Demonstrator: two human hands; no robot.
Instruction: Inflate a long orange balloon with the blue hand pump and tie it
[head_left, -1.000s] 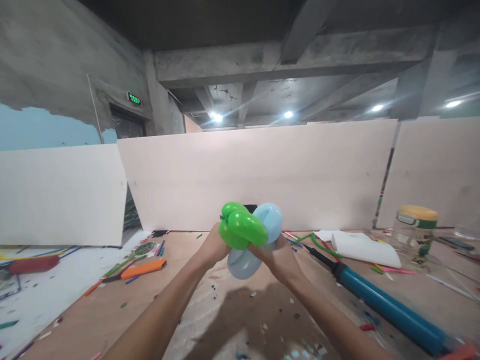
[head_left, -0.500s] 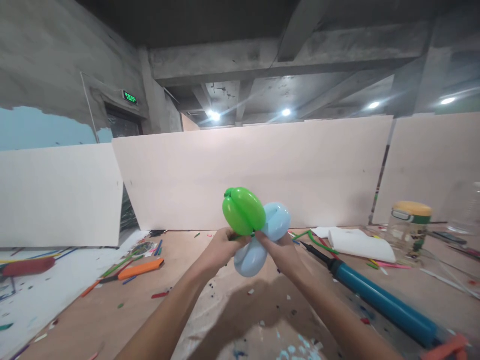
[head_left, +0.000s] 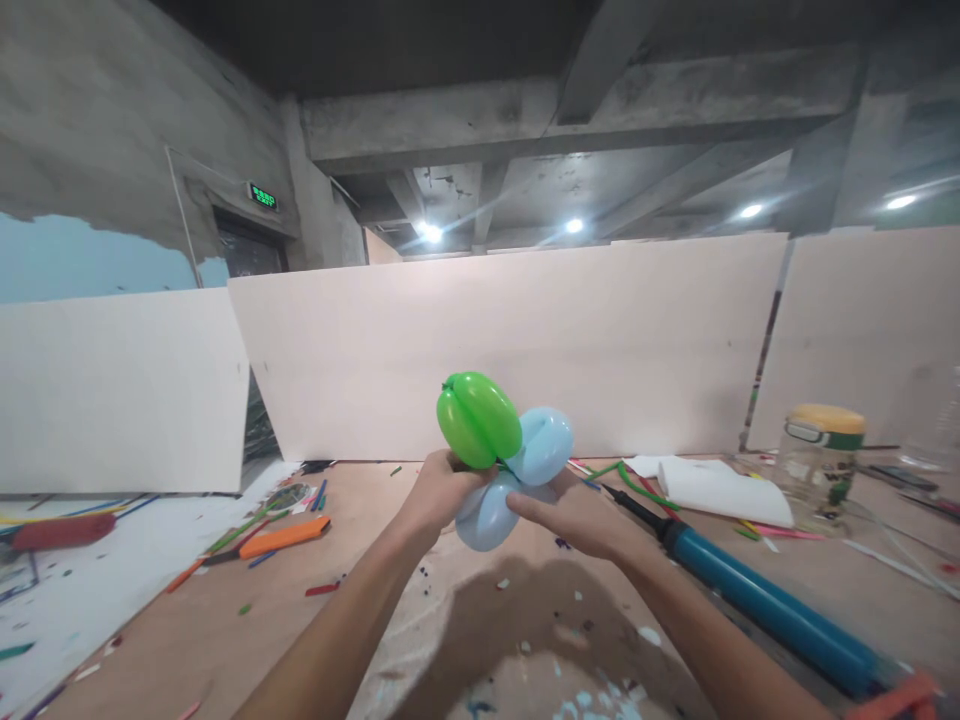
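Joined balloons (head_left: 499,430) stand between and above both hands (head_left: 442,492) (head_left: 581,512).

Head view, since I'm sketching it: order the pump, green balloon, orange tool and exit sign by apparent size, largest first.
1. Pump
2. Green balloon
3. Orange tool
4. Exit sign

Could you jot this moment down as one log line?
left hand: holding balloons | right hand: touching balloons | pump: on table, right side

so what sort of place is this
Probably a makeshift craft workspace, perhaps in an unfinished building: bare concrete beams overhead, pale partition boards, and a table littered with small coloured scraps.
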